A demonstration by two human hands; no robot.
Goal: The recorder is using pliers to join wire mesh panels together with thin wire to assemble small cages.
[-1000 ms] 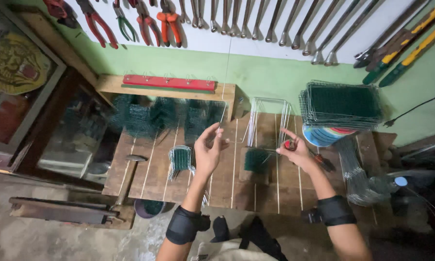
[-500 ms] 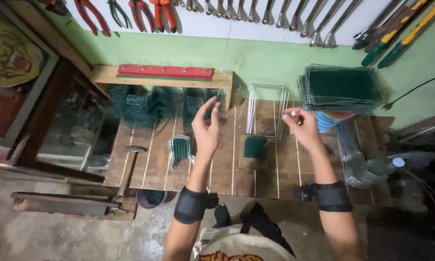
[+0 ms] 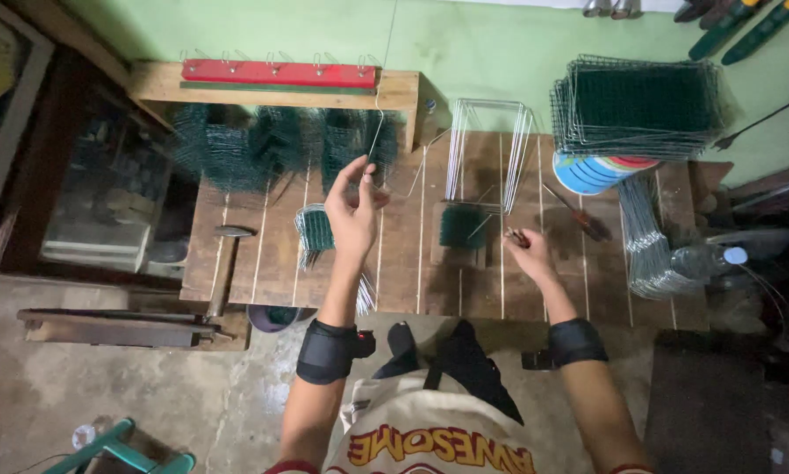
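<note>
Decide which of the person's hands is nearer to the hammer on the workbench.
Left. The left hand is raised over the bench just right of the hammer; the right hand is farther right, across the bench.

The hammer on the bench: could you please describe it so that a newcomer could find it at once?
Start at the slatted wooden workbench and go to its left end. There the hammer lies flat, dark metal head away from the person, wooden handle reaching the near edge. It is the only solid tool there; the neighbours are green wire mesh pieces.
</note>
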